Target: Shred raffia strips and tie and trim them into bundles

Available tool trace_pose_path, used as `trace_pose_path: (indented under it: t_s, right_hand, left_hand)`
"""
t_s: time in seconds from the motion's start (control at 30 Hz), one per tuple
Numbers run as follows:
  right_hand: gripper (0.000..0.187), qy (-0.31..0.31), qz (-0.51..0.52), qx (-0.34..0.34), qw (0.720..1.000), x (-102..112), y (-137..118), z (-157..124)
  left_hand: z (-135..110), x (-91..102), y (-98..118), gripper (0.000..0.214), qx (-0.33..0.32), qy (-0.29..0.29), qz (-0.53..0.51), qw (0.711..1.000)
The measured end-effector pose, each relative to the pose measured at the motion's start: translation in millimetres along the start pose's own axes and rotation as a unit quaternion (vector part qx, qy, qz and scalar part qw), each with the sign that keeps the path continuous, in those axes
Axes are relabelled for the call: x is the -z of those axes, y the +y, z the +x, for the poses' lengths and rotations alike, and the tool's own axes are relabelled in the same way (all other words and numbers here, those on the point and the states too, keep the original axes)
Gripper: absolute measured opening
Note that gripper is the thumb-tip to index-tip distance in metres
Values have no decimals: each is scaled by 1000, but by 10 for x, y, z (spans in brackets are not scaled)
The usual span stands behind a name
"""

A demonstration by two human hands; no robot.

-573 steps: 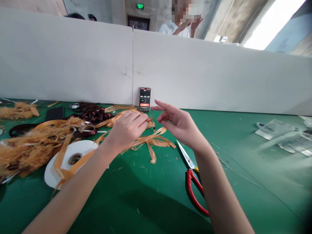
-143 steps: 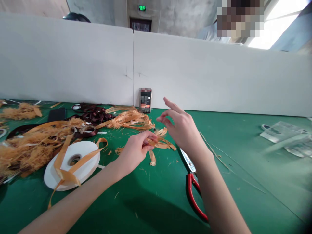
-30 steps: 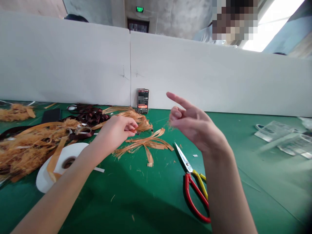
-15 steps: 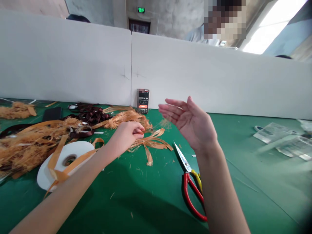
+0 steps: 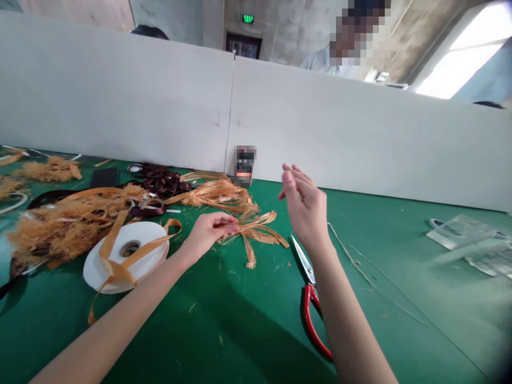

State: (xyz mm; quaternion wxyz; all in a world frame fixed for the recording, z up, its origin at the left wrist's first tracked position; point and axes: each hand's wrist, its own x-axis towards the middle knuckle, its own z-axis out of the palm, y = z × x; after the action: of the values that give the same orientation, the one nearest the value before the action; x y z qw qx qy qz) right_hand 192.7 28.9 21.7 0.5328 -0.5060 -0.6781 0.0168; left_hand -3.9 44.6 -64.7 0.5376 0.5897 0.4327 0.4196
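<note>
My left hand (image 5: 214, 230) is closed in a pinch on the gathered end of a bundle of tan ribbon strips (image 5: 262, 233). The strips fan out to the right over the table, and one short tail points toward me. My right hand (image 5: 304, 205) is raised to the right of the bundle, its thumb drawn in against curled fingers. Whatever it may hold is hidden. Scissors (image 5: 307, 298) with red handles lie beside my right forearm, blades pointing away; the forearm covers part of the handles.
A white spool (image 5: 96, 266) with loose tan ribbon lies at left. Behind it are frayed tan fibres (image 5: 60, 232) and dark brown ribbon (image 5: 160, 184). A phone (image 5: 244, 166) leans on the white partition (image 5: 360, 128). Clear plastic pieces (image 5: 460, 230) lie right. Another person stands beyond.
My right hand has gone from open, palm up, to curled fingers, and a fibre tuft beside it is gone from there. My left hand now grips the bundle's end. The view has shifted slightly.
</note>
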Motion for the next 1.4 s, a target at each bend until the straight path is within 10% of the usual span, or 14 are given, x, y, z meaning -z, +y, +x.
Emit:
trace_pose_path:
  t_s: [0.2,0.43,0.57,0.8,0.97,1.1,1.27,1.4]
  right_hand:
    - [71,-175,429,-232,855,193,-136,-16]
    - [83,-374,185,-373,829,276,-110,-72]
    - [74,-494,217,-283,793,303,-219,-131]
    - [31,-291,396,-105,865,433,-429,-65]
    - [47,-103,65,103,987,307,-351,-6]
    - [26,-11,-183,217,959,189,-182,20]
    - [22,19,-185,175,967,191,-165,43]
    - [37,-66,19,-16,997,268,-275,48]
  left_hand:
    - [27,31,34,19,-12,34,-39,999]
    - [158,23,302,22,-42,60,-71,995]
    - [223,-25,415,16,-63,65,-61,994]
    - [262,-101,453,9,-69,26,6,997]
    - [271,-121,470,11,-73,-6,46,996]
    - [209,-115,529,13,-87,-21,81,993]
    - [141,-61,594,16,-86,-38,132,987]
    - [132,5,658,16,-106,-31,162,981]
